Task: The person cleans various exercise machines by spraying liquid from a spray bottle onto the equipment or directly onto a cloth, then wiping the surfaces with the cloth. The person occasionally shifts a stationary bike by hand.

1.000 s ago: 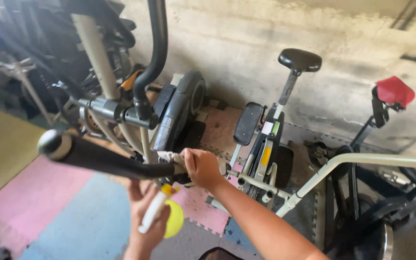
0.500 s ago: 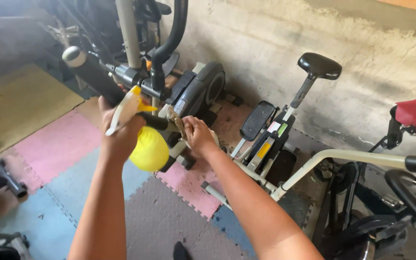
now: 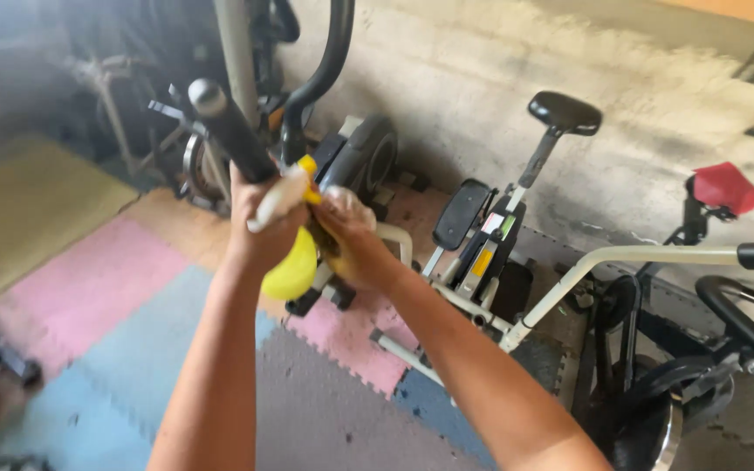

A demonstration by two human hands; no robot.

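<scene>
A black foam-covered handlebar [image 3: 227, 126] of an exercise machine slants up and left from my hands. My left hand [image 3: 259, 222] is closed around a white-handled tool with a yellow bulb [image 3: 292, 269] hanging below the fist, pressed against the bar. My right hand [image 3: 355, 240] sits right beside it, fingers curled around the bar's lower end, with something pale and crumpled, like a cloth, over the knuckles. The two hands touch. How the bar joins the machine is hidden behind them.
The machine's black flywheel housing [image 3: 364, 157] stands behind my hands. To the right are a bike with a black saddle [image 3: 565, 112], a white frame tube [image 3: 639, 255] and a red saddle [image 3: 726, 187]. Pink foam mats [image 3: 89, 279] cover the floor before a concrete wall [image 3: 482, 52].
My left hand with the yellow tool rose from under the bar to beside my right hand. The bar now points up and left, and the view has shifted.
</scene>
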